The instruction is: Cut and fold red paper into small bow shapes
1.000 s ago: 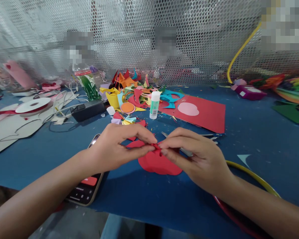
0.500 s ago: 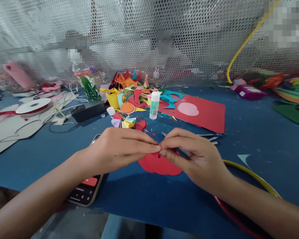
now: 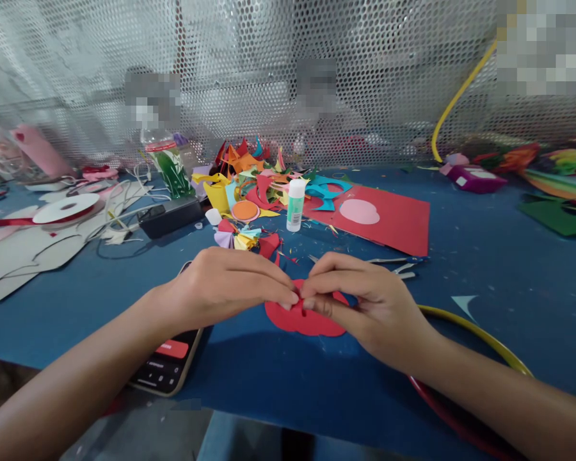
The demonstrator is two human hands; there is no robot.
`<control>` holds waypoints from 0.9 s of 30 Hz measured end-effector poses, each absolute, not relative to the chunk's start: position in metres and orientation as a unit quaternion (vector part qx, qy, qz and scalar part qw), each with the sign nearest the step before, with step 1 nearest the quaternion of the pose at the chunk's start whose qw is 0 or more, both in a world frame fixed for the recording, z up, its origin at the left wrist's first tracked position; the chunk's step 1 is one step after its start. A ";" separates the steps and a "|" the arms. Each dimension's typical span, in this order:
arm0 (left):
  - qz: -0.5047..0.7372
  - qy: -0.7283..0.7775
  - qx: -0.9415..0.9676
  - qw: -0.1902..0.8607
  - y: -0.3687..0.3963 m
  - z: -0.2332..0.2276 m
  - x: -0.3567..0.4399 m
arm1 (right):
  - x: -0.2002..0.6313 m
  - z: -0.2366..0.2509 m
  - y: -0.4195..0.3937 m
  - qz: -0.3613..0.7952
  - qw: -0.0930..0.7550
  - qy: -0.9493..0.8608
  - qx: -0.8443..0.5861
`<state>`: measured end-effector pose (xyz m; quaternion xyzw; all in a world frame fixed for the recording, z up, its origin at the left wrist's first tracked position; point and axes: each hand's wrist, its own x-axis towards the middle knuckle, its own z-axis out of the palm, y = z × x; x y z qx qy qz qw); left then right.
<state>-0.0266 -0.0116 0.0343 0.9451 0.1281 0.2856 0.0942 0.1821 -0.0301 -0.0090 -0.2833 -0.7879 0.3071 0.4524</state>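
Note:
Fingertips of my left hand (image 3: 230, 278) and my right hand (image 3: 365, 298) meet in front of me, both closed in a pinch. Between them is a small folded piece of red paper (image 3: 300, 307), mostly covered by the fingers. Just beneath it a red paper cutout (image 3: 312, 328) with a wavy edge lies on the blue table. Folded coloured paper pieces (image 3: 244, 239) sit behind my left hand. A glue stick (image 3: 295, 206) stands upright, capped, beyond both hands.
A phone (image 3: 175, 358) lies under my left wrist. Scissors (image 3: 403, 267) are partly hidden behind my right hand, and a yellow and red hoop (image 3: 480, 333) under my right forearm. Paper scraps (image 3: 249, 166), a red sheet (image 3: 403, 221) and a green bottle (image 3: 169, 166) stand farther back.
My fingertips have come down slightly and turned, still pinching the small red paper. More of the red cutout's upper part shows. The whole view has shifted a little.

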 end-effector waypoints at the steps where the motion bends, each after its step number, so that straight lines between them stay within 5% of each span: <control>1: 0.282 0.127 0.946 0.096 -0.012 0.034 -0.027 | 0.182 -0.009 -0.030 0.311 0.452 -0.787 -0.284; 12: 0.269 0.134 0.946 0.118 -0.011 0.030 -0.027 | 0.182 -0.011 -0.030 0.281 0.463 -0.788 -0.291; 20: 0.277 0.184 0.934 0.131 -0.010 0.025 -0.022 | 0.185 -0.011 -0.034 0.116 0.470 -0.834 -0.266; 27: 0.325 0.160 0.928 0.083 -0.005 0.026 -0.024 | 0.183 -0.016 -0.030 0.183 0.479 -0.798 -0.316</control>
